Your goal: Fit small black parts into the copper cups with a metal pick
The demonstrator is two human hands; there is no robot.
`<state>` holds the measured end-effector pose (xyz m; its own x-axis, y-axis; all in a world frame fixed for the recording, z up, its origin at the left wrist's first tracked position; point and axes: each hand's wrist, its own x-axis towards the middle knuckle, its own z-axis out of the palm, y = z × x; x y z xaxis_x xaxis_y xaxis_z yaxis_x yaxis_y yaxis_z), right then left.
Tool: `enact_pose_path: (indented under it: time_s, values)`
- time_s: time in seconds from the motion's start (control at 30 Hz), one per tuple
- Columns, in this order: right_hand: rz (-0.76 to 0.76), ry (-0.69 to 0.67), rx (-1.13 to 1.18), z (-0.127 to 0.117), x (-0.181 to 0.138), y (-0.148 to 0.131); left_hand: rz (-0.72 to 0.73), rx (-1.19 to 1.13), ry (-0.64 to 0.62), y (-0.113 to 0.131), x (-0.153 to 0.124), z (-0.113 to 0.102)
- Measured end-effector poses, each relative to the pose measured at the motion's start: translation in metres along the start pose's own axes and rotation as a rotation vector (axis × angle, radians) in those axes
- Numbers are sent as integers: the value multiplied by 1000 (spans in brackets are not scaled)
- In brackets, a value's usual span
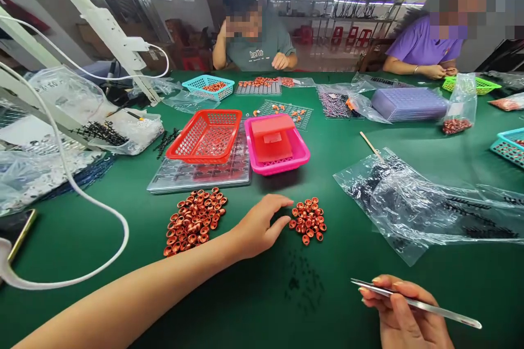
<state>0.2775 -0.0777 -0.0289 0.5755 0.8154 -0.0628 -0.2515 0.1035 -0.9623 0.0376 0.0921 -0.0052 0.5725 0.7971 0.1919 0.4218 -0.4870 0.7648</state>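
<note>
My left hand [262,226] reaches across the green table, thumb and index finger apart, its fingertips at the left edge of a small pile of copper-coloured cup-shaped parts [309,221]. I cannot tell whether the fingertips touch them. Behind my left forearm lies a larger pile of the same parts [196,218]. At the lower right, my right hand [409,311] grips metal tweezers [426,305], whose tips point left above the table. Tiny black pieces [303,281] are scattered on the table between my hands.
A red basket [204,136] rests on stacked clear trays [196,177], beside a pink basket [278,166] holding a red box. Plastic bags with black parts [409,202] lie right. A white cable [94,204] loops at left, near a phone [22,234]. Two people sit opposite.
</note>
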Motion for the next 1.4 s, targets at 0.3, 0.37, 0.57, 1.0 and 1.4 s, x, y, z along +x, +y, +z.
enact_pose_path:
  time_s: [0.3, 0.37, 0.57, 1.0, 1.4]
  values:
    - [27, 53, -54, 2, -4, 6, -50, 172, 14, -2, -9, 10]
    - [37, 51, -81, -1, -4, 8, -59, 170, 18, -1, -7, 13]
    - [-11, 55, -131, 7, -5, 4, -55, 184, 40, -2, -8, 15]
    - [-91, -39, -173, 13, 2, 3, -94, 113, 107, 2, -8, 7]
    - [-5, -347, -234, 23, -10, 2, -126, -84, -58, 19, -78, -4]
